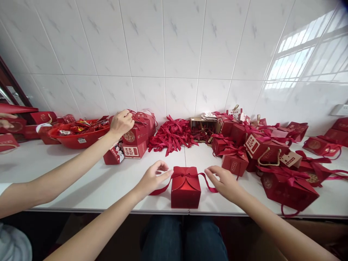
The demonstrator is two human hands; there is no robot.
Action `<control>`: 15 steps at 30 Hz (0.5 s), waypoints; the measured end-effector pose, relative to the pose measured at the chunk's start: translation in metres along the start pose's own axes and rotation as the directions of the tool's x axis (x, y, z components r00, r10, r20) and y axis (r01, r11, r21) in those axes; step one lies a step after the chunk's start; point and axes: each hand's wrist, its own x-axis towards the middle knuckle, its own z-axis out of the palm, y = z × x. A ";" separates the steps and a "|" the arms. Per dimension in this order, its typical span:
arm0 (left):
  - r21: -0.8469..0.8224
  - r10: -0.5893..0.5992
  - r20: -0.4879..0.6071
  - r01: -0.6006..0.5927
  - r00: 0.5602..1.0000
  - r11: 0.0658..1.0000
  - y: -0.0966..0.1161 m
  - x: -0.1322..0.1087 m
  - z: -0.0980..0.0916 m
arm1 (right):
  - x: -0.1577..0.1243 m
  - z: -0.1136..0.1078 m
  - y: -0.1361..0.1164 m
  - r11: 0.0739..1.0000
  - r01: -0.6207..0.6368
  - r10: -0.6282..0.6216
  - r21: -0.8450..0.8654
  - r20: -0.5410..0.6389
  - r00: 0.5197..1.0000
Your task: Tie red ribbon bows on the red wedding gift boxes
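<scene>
A small red gift box (185, 189) with folded petal flaps stands at the front edge of the white table (89, 181). A red ribbon (209, 185) runs across its top and trails out on both sides. My left hand (152, 178) pinches the ribbon's left end beside the box. On the other side, my right hand (224, 181) pinches the ribbon's right end. Both hands rest close to the table top.
Another person's hand (121, 122) reaches from the left onto a stack of red boxes (136, 139). A red bowl of sweets (78, 135) sits left, a heap of red ribbons (172, 135) at the middle back, several tied boxes (272, 159) on the right.
</scene>
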 end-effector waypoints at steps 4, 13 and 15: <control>-0.156 -0.050 0.064 0.060 0.997 0.986 0.002 0.002 0.023 | 0.015 0.022 -0.005 0.933 -0.166 0.096 0.320 0.222 0.970; -0.274 -0.237 0.225 0.295 0.945 0.915 -0.006 0.001 0.030 | 0.022 0.008 0.006 0.617 -0.539 0.094 0.574 0.626 0.774; -0.247 -0.256 0.219 0.307 0.942 0.919 -0.001 0.001 0.028 | 0.022 0.006 0.008 0.585 -0.522 0.087 0.621 0.592 0.801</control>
